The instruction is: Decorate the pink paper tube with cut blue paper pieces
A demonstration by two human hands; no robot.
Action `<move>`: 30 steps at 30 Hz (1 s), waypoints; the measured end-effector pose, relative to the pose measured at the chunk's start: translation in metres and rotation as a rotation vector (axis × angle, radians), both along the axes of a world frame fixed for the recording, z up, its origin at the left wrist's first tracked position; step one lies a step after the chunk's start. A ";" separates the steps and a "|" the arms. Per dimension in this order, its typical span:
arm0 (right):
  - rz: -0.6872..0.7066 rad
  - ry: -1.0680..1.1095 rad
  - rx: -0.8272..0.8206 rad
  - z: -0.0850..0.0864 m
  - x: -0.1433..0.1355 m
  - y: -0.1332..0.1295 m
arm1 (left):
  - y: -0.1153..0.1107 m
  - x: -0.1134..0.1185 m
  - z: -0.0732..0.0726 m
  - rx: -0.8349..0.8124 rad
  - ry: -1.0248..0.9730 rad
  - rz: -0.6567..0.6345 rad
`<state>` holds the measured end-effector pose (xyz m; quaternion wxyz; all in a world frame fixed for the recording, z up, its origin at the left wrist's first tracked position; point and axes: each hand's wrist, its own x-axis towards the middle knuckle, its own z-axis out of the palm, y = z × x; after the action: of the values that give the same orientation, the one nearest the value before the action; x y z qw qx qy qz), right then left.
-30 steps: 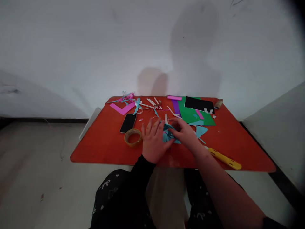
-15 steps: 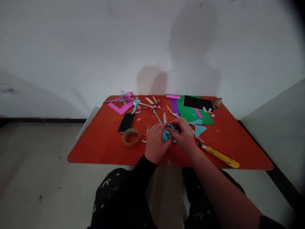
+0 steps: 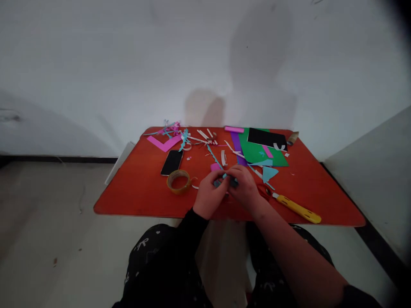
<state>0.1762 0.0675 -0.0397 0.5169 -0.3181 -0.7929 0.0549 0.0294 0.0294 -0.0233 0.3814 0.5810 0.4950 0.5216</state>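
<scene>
Close together over the table's front middle, my left hand and my right hand are both closed on a piece of blue paper. Only small bits of it show between the fingers; the rest is hidden. A pink paper piece lies just beyond my left fingers. Left of that hand is a roll of tape. To the right of my right hand lie a yellow utility knife and a pair of scissors, partly covered by the hand. A blue paper triangle rests nearby.
The red table stands against a white wall. A phone lies behind the tape. Pink paper and curly scraps are at the back left. Green, purple and black sheets overlap at the back right.
My fingers have closed further round the blue paper, so less of it shows. The pink piece beyond my left hand and the scissors handle have come into clearer view.
</scene>
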 end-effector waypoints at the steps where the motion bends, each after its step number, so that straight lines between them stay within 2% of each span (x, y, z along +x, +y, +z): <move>1: 0.008 -0.011 0.013 -0.002 -0.001 0.000 | 0.000 -0.001 0.001 0.004 -0.001 -0.008; 4: 0.025 -0.051 0.028 0.002 -0.001 -0.002 | 0.002 -0.007 0.002 0.033 0.024 -0.020; 7: 0.084 -0.163 0.005 0.017 0.004 -0.005 | 0.005 -0.015 0.006 0.059 0.002 -0.023; 10: 0.080 -0.221 -0.127 0.036 0.013 -0.009 | 0.006 -0.024 0.009 0.072 -0.051 -0.021; 13: 0.042 -0.213 -0.293 0.046 0.018 -0.011 | 0.005 -0.030 0.011 0.109 -0.058 -0.048; 17: 0.056 -0.235 -0.429 0.047 0.018 -0.012 | 0.005 -0.031 0.011 0.208 -0.004 -0.029; 21: 0.069 -0.149 -0.497 0.043 0.015 -0.012 | 0.007 -0.029 0.010 0.244 0.035 -0.006; 30: 0.056 0.025 -0.550 0.037 0.010 -0.011 | 0.009 -0.028 0.009 0.318 0.083 0.014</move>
<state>0.1858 0.0564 -0.0029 0.4193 -0.4238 -0.7501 0.2862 0.0012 0.0381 -0.0144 0.2601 0.6516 0.4256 0.5715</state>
